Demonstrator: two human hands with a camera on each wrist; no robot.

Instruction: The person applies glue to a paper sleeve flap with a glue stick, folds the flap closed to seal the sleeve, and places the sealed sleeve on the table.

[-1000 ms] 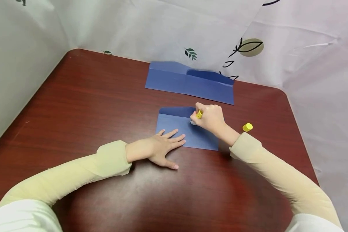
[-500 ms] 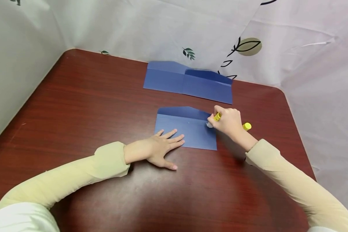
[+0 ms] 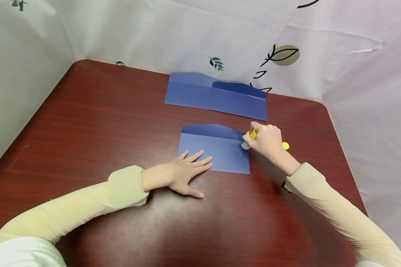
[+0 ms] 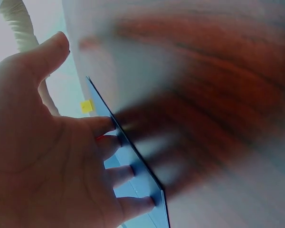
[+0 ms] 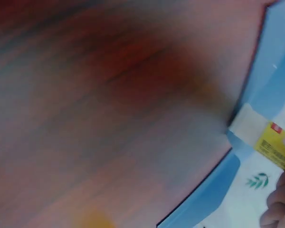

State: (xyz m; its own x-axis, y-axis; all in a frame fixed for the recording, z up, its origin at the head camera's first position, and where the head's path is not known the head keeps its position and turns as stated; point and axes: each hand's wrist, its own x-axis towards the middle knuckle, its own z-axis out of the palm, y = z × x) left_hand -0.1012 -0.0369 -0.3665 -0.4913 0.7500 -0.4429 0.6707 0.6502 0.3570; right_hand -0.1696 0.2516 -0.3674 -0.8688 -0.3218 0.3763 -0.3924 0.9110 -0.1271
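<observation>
A blue envelope (image 3: 220, 148) lies flat with its pointed flap unfolded away from me. My left hand (image 3: 183, 174) has its fingers spread, their tips resting on the envelope's lower left part; the thumb lies on the table. In the left wrist view those fingertips meet the envelope's edge (image 4: 142, 164). My right hand (image 3: 267, 141) grips a yellow glue stick (image 3: 253, 133), tilted, its whitish end down at the envelope's right edge just below the fold. The right wrist view shows the glue stick's printed label (image 5: 275, 145). Partly behind the right hand sits a yellow cap (image 3: 285, 145).
Two more blue envelopes (image 3: 187, 94) with unfolded flaps lie side by side, touching, along the back of the brown table (image 3: 103, 111). White cloth (image 3: 137, 33) with a leaf pattern hangs behind and around the table.
My right hand has carried the glue stick rightward along the envelope, from near its middle to its right edge, moving only slightly in the last half second. The left hand has stayed in place.
</observation>
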